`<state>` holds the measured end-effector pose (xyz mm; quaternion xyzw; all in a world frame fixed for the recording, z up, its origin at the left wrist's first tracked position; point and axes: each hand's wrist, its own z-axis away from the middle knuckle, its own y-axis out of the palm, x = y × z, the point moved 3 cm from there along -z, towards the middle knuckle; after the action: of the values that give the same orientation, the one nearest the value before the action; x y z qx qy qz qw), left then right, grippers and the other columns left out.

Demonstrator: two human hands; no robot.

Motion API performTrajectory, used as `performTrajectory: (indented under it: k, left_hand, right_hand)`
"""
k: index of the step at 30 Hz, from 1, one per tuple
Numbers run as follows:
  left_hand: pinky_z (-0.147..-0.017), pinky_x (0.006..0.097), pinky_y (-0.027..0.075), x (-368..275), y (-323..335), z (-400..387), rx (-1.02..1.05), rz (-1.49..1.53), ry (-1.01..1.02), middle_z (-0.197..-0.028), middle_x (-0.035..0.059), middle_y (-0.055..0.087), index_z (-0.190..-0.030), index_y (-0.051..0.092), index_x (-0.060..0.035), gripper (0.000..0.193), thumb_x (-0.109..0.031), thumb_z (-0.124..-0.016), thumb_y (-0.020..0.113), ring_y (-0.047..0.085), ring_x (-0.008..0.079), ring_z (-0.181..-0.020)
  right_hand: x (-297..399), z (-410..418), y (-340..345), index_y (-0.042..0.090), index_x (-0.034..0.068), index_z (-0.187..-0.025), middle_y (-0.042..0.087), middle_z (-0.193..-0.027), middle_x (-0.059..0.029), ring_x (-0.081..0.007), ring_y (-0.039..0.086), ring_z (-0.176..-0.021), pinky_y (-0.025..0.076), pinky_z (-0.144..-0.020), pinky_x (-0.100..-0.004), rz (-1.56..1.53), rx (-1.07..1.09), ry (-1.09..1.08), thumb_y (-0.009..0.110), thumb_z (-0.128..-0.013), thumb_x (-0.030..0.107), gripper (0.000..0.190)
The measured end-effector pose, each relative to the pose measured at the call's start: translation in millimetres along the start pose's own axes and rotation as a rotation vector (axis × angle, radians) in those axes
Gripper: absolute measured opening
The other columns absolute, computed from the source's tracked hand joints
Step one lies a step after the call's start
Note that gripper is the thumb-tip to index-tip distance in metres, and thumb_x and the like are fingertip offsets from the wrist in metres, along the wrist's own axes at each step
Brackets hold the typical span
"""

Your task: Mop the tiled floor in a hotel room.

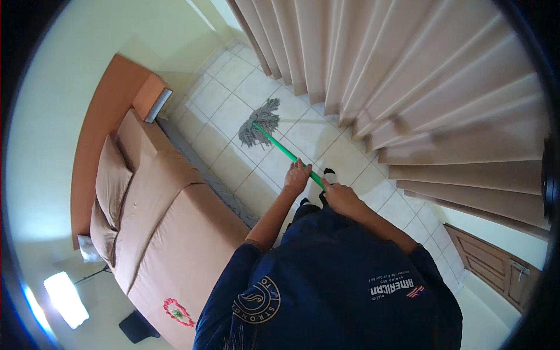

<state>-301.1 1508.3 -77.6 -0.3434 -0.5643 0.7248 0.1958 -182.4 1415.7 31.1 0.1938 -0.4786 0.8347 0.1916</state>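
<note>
A string mop with a grey head (261, 123) and a green handle (282, 146) slants across the view, its strands spread on the tiled floor (236, 109). My left hand (298, 176) is wrapped around the handle at its middle visible stretch. Closer to my body, my right hand (341, 197) grips the same handle near its upper end. The two hands are close together, just in front of my dark blue shirt. The handle's tip is hidden by my right hand.
Left of me stands a bed (188, 236) with pillows (113, 181), a wooden headboard (103, 105) and a small bedside shelf (151, 96). Long beige curtains (393, 78) hang to the right, their hems near the floor. A wooden cabinet door (490, 262) is at the lower right.
</note>
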Motion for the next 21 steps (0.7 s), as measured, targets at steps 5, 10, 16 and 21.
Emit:
performTrajectory:
  k: [5, 10, 16, 21]
  left_hand:
    - [-0.083, 0.0439, 0.041, 1, -6, 14, -0.004, 0.028, 0.003, -0.089, 0.0212, 0.05, -0.093, 0.051, -0.0068, 0.02, -0.014, -0.074, 0.052, 0.052, 0.0363, -0.09]
    - [-0.077, 0.0426, 0.045, -23, -16, 38, 0.037, 0.039, -0.068, -0.102, 0.0255, 0.049, -0.092, 0.051, -0.0086, 0.019, -0.015, -0.074, 0.051, 0.055, 0.0373, -0.084]
    - [-0.088, 0.0431, 0.038, 21, -7, 34, 0.023, -0.106, -0.126, -0.111, 0.0271, 0.045, -0.094, 0.05, -0.0083, 0.019, -0.014, -0.076, 0.047, 0.051, 0.0357, -0.096]
    - [-0.088, 0.0458, 0.037, 34, -5, 42, 0.012, -0.074, -0.13, -0.108, 0.0257, 0.047, -0.094, 0.051, -0.0091, 0.021, -0.017, -0.075, 0.05, 0.049, 0.035, -0.1]
  right_hand:
    - [12, 10, 3, 0.034, 0.001, -0.121, 0.057, -0.075, -0.0206, -0.036, 0.057, -0.069, 0.045, -0.061, -0.0451, 0.01, -0.004, -0.039, 0.048, -0.08, 0.017, 0.046]
    - [24, 40, -19, 0.033, 0.001, -0.122, 0.057, -0.075, -0.0201, -0.0355, 0.057, -0.069, 0.045, -0.06, -0.0447, 0.07, 0.182, -0.006, 0.048, -0.079, 0.016, 0.048]
    - [33, -6, 16, 0.04, -0.005, -0.115, 0.057, -0.068, -0.0191, -0.0341, 0.058, -0.061, 0.046, -0.055, -0.0438, 0.096, -0.04, -0.136, 0.044, -0.076, 0.009, 0.042]
    - [42, -10, 19, 0.038, -0.005, -0.116, 0.057, -0.069, -0.0188, -0.0343, 0.059, -0.064, 0.046, -0.057, -0.0445, 0.112, -0.006, -0.168, 0.042, -0.077, 0.01, 0.042]
